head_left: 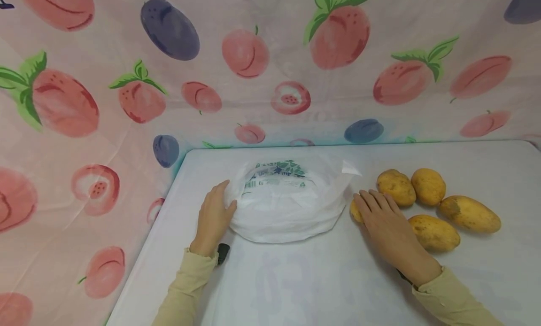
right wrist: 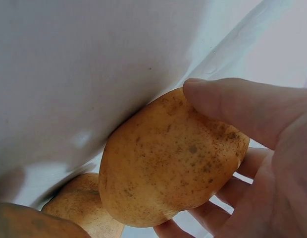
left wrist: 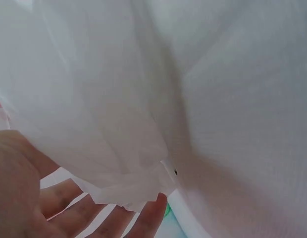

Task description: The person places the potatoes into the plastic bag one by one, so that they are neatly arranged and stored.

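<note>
A white plastic bag (head_left: 287, 218) with green and blue print lies on the table, its mouth slack and wide. My left hand (head_left: 214, 218) rests against the bag's left side, fingers loosely extended along the edge; in the left wrist view, the fingers (left wrist: 76, 210) show behind the thin plastic (left wrist: 109, 124). To the right of the bag, my right hand (head_left: 390, 229) grips a potato (right wrist: 168, 163), thumb on one side and fingers curled round the other. From the head view, the hand covers most of that potato (head_left: 356, 212).
Several more potatoes lie just right of the right hand, among them a round one (head_left: 428, 187) and a long one (head_left: 470, 214). The white table (head_left: 296, 288) meets a fruit-patterned cloth (head_left: 262, 96) at its back and left edges.
</note>
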Demonstrator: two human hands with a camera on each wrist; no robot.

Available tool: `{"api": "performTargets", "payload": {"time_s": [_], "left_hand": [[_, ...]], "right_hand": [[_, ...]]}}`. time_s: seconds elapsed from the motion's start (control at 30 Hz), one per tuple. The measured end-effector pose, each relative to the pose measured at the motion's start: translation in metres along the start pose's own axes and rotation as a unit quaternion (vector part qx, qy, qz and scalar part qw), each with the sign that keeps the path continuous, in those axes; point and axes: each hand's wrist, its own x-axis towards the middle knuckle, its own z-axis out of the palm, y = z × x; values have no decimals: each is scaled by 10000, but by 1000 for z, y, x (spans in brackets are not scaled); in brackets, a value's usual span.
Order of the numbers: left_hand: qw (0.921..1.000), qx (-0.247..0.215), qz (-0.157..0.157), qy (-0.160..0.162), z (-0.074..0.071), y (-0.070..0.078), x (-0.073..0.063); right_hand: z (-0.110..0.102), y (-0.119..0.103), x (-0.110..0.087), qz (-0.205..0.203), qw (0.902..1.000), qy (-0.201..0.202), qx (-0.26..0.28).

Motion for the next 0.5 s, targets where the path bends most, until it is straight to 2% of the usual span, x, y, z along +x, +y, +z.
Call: {"api": "performTargets", "payload": {"time_s": [0.23,0.5], "left_hand": [[9999,-79,-130,-3,-1,-3,2],[9998,-109,-99,132,1,-4,3]], "right_hand": [[-2,-1,2,158,9995,34,259],[-5,-1,3,283,9990,-8,339]]}}
